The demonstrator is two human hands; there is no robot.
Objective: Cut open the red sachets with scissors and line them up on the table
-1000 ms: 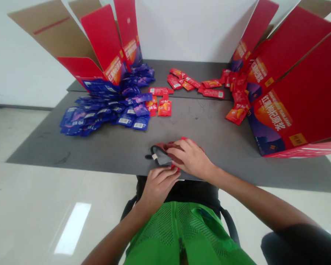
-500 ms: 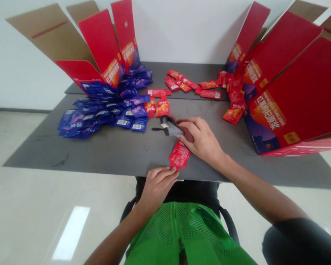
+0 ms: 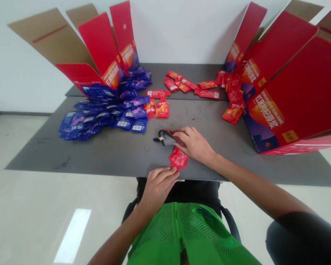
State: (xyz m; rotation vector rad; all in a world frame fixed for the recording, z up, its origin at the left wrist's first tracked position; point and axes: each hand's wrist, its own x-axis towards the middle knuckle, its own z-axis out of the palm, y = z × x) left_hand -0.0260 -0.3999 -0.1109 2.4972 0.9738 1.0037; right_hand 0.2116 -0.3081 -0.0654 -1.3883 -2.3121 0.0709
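Red pouch (image 3: 179,159) | tchg L grip (image 3: 159,184) | nr R grip (image 3: 195,144)

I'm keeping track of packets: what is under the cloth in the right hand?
A red packet sticks out from beneath the cloth in the right hand, its neck touching the left hand. Its far end is covered; anything else there cannot be seen.
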